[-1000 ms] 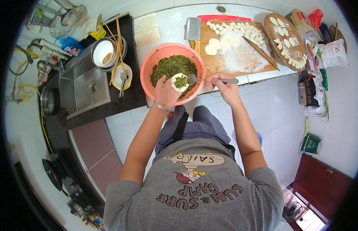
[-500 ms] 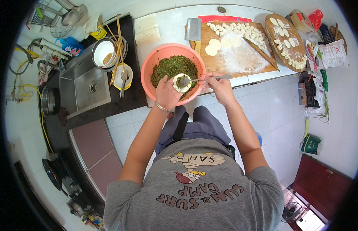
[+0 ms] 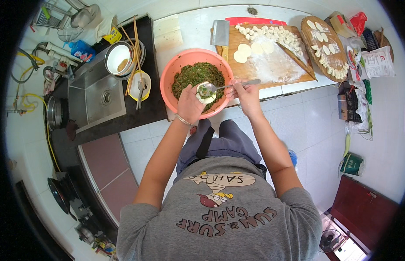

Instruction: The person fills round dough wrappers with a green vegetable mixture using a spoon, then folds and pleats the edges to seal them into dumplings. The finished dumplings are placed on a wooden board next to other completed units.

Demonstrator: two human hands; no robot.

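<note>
A round dumpling wrapper rests on the fingers of my left hand, which cups it over the near side of a pink basin. Chopped green filling lies in the basin, and a little of it is on the wrapper. My right hand pinches a metal spoon by its handle. The spoon's bowl touches or hovers just above the wrapper's middle; I cannot tell which. The handle's end sticks out to the right beyond my fingers.
Right of the basin, a floured board carries wrappers, dough pieces and a rolling pin. A cleaver lies at its left edge. Finished dumplings sit on a round wooden tray. Leftward are a yellow bowl with utensils and a sink.
The spoon's bowl has shifted slightly up and right on the wrapper, and its handle end has risen. My right hand has turned a little. The left hand barely moved.
</note>
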